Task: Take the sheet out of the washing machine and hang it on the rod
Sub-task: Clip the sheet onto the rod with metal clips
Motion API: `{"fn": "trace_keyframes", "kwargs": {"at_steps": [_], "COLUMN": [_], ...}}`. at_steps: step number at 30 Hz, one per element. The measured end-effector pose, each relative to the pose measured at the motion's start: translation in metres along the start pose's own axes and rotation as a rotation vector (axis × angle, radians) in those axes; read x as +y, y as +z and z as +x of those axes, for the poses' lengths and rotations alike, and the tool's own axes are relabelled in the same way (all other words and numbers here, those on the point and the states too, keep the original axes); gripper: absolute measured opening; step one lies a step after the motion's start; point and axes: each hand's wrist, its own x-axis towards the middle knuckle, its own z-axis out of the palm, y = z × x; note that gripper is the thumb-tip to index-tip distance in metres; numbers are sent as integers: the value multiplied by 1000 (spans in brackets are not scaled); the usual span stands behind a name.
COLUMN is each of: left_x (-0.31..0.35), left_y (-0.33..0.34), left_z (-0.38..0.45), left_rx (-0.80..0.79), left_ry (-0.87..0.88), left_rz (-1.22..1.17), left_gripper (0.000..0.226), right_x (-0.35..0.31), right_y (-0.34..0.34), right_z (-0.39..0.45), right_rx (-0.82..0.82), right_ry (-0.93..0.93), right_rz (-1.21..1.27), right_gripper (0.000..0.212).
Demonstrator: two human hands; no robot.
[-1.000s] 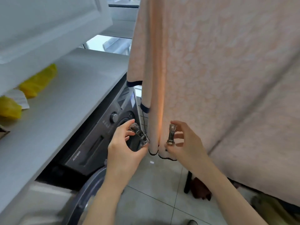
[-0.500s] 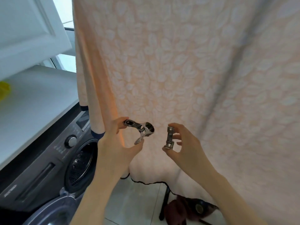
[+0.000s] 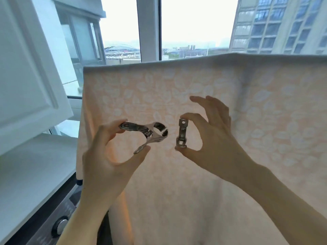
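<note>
A peach sheet (image 3: 221,106) with a pale leaf pattern fills most of the view, already draped over a rod that hides under its top fold, with a tall window (image 3: 194,25) and city buildings behind. To the left stand a white cabinet door (image 3: 26,68) and a white table (image 3: 31,167); beneath the table, the dark front of the washing machine (image 3: 58,225) with a silver knob shows at the lower edge. Both arms reach up in front of the hanging cloth. The left hand (image 3: 106,161) pinches a metal clip (image 3: 146,133) between thumb and forefinger, squeezing its handles so its curved mouth points right, probably ready to bite over the fold. The right hand (image 3: 210,138) holds a second metal clip (image 3: 182,135) upright by its ends between thumb and forefinger, its other fingers spread loosely above. Judging by this, the hanging is done and pinning the sheet in place remains.
</note>
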Motion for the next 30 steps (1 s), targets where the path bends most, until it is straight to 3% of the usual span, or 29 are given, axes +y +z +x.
{"fn": "trace_keyframes", "kwargs": {"at_steps": [8,17,22,30], "left_x": [24,37,46,61], "left_y": [-12,-17,-16,-12], "left_z": [56,106,135,170], "left_rx": [80,141,26,-248], "left_ry": [166,279,343,361], "left_rz": [-75,-10,81,281], "left_gripper": [53,42,40,54], "right_x": [-3,-5,-6,-4], "right_y": [-34,-46,-47,-45], "right_z": [79,91,89,86], "right_rx": [-42,-173,-178,-166], "right_ry": [-69,-12,-27,-51], "right_rz": [-283,-478,-486,-497], "right_gripper": [59,61,59,55]}}
